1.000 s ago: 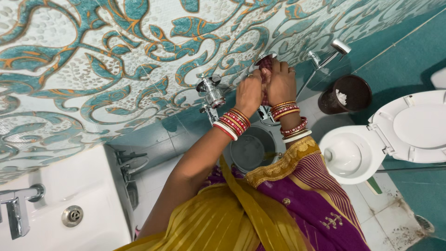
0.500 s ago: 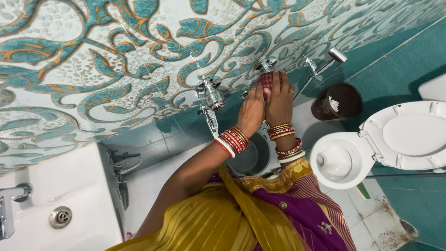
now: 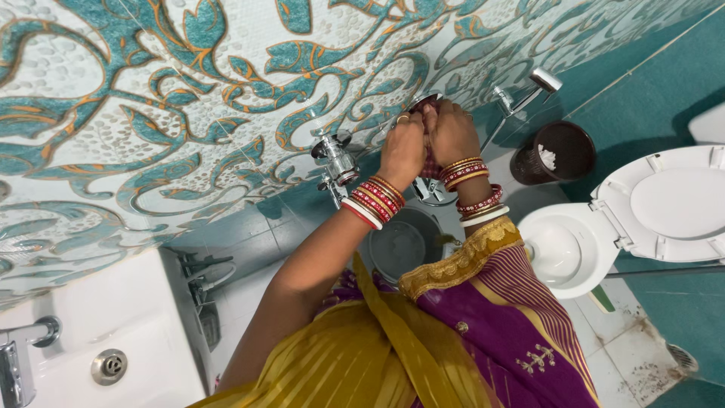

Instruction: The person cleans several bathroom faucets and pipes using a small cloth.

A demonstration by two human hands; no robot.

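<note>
This is a home bathroom. A white ceramic toilet with its lid raised (image 3: 604, 227) stands at the right on a pale tiled floor (image 3: 612, 355), with a dark brown round waste bin (image 3: 549, 155) just beside it against the wall. At the near left sits a white ceramic washbasin with a metal drain (image 3: 98, 340) and a chrome tap (image 3: 15, 363). The far wall carries glossy tiles patterned with teal and orange swirling leaves (image 3: 189, 98), and chrome wall taps (image 3: 336, 160) and a chrome hand-spray nozzle (image 3: 540, 81) are mounted on it above a grey round bucket (image 3: 404, 245).
</note>
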